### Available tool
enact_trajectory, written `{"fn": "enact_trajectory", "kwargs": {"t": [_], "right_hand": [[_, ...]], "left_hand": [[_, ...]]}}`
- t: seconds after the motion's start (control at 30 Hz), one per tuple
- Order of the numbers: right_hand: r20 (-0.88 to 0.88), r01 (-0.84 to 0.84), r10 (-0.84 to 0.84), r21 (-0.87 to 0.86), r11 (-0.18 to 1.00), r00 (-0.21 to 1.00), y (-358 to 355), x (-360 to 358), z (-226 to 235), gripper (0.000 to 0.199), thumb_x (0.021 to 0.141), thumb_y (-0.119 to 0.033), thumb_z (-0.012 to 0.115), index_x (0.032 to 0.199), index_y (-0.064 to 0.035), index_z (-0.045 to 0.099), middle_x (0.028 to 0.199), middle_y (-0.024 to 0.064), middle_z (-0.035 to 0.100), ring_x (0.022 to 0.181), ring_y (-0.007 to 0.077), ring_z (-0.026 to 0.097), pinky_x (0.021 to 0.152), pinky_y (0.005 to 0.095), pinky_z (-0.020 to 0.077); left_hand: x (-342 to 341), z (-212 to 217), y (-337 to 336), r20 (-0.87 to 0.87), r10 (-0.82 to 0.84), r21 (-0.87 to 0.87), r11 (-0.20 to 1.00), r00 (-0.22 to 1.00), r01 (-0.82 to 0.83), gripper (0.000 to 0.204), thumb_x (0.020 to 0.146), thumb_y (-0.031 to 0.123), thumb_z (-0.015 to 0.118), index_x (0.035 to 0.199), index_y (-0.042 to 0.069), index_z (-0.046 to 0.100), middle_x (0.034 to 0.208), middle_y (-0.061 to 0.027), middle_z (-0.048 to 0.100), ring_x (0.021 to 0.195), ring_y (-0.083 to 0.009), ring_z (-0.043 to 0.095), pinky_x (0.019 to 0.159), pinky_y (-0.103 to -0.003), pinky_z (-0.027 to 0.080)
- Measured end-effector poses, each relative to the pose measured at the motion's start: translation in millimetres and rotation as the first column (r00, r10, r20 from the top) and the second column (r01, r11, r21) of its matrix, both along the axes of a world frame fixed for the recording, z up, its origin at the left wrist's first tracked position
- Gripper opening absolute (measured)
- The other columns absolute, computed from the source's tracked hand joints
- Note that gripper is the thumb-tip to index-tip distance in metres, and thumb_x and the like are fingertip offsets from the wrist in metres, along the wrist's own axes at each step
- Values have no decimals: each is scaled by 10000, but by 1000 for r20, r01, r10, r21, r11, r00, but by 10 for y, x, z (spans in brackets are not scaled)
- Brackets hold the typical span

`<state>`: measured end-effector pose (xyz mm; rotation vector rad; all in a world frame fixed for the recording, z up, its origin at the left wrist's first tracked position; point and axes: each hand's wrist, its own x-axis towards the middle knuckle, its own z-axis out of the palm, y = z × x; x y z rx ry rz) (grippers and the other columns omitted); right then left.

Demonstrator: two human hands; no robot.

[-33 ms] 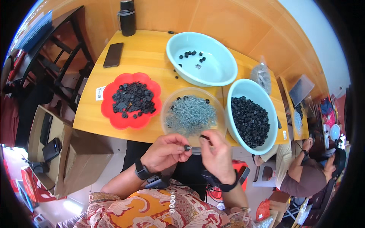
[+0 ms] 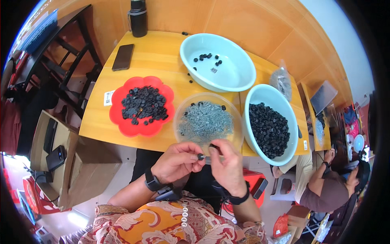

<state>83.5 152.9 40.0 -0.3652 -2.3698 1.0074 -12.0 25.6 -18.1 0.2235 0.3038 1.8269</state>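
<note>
Above my lap, at the table's front edge, my left hand (image 2: 177,162) pinches a small black knob-like part (image 2: 200,156) with a bit of metal showing at its end. My right hand (image 2: 226,163) is close beside it, thumb and fingers pinched on another small black piece (image 2: 214,148). The two hands almost touch. Just beyond them sits a clear round tub (image 2: 177,129) full of silvery screws, with a few black pieces on top. To its left is a red flower-shaped tray (image 2: 116,103) of black discs; to its right, a pale blue basin (image 2: 247,122) heaped with small black parts.
Another pale blue basin (image 2: 239,81) holding several black pieces stands farther back. A phone (image 2: 123,57), a dark flask (image 2: 138,20) and a filled plastic bag (image 2: 280,83) are on the table. A cardboard box (image 2: 87,171) stands at left; another person (image 2: 325,185) sits at right.
My right hand has shifted slightly left, closer to the part in my left hand. The whole view has moved a little.
</note>
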Motion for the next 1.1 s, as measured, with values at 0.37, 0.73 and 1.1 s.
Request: {"fn": "enact_trajectory", "kwargs": {"t": [0.37,0.73,1.1], "right_hand": [[-75,-138,125,-190,972,989,-96,5,-299,287,756,103,548,1034,36,571,905,152,615,813,227,612,729,285,478],[-88,-196,178,-587,786,980,-62,51,-300,273,787,75,570,1058,47,551,978,78,547,874,119,545,752,222,447],[-101,-143,101,-736,662,990,-44,58,-369,208,825,28,552,1031,50,544,995,53,514,826,91,523,716,210,442]], "left_hand": [[-93,-77,-83,72,46,-62,997,996,-41,133,819,-1,499,940,-27,546,850,-132,604,698,-180,554,657,-289,422],[-90,-109,-55,96,52,-54,997,994,-47,150,826,1,495,964,-19,551,864,-133,610,716,-169,570,656,-296,420],[-79,-56,-84,-43,118,-111,986,992,-122,150,814,-42,515,959,-31,554,875,-135,610,725,-174,590,665,-269,467]]}}
